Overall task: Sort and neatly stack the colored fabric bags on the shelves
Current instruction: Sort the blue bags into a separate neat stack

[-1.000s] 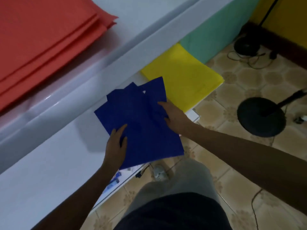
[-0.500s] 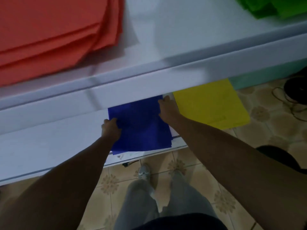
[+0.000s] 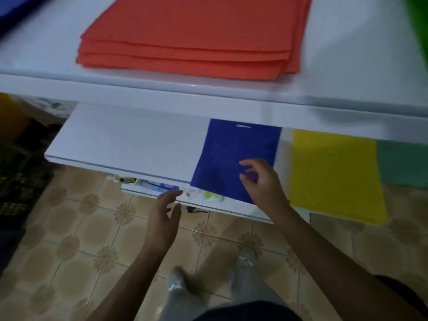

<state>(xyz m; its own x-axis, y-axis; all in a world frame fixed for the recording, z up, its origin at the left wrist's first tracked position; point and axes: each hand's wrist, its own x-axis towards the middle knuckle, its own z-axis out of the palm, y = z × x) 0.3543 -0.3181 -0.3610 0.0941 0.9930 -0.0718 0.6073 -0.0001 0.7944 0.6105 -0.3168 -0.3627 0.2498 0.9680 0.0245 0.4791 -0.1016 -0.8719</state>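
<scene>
Blue bags (image 3: 234, 156) lie flat on the lower shelf (image 3: 129, 140).
Both hands are apart and slack: right hand (image 3: 264, 181) above the bags' front edge, left hand (image 3: 162, 218) off the shelf.

The upper shelf's front lip (image 3: 231, 105) is hiding the far edges of the yellow bag (image 3: 333, 172) and the teal bag (image 3: 403, 163), and the frame's right edge is cutting the teal one off. The orange stack (image 3: 192, 35) is running out past the top edge. A green shape (image 3: 419, 22) at the top right is smearing into blur. The right hand (image 3: 261, 181) is covering the blue bag's (image 3: 231, 154) near right corner. Small items (image 3: 159, 187) under the middle shelf are showing too little to identify.
</scene>
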